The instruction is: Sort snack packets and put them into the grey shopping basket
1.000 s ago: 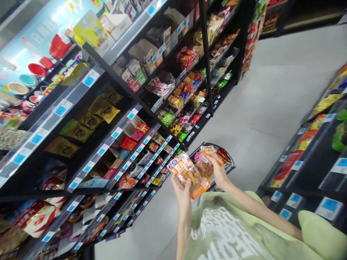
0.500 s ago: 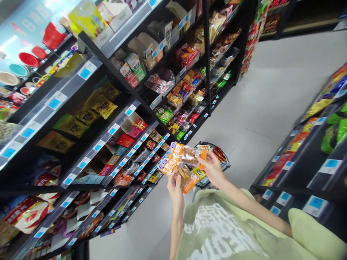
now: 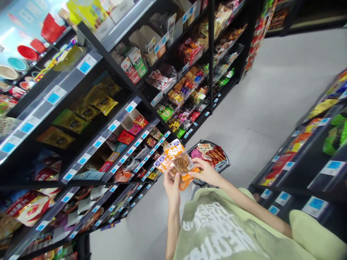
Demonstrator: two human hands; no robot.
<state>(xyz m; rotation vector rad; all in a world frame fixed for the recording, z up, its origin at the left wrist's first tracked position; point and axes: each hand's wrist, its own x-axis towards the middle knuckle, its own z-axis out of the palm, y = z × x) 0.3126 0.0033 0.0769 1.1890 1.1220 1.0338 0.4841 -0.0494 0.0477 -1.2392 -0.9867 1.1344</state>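
Upper orange snack packet (image 3: 182,160) overlaps lower orange snack packet (image 3: 184,183); both sit between the two grips. Left grip (image 3: 172,189) clamped on the lower one, thumb on its front. Right grip (image 3: 207,172) clamped on the upper one's right end. Loaded basket (image 3: 227,164) just beyond right grip. Snack shelves (image 3: 116,66) left of left grip; second shelf unit (image 3: 287,190) well right of right grip.
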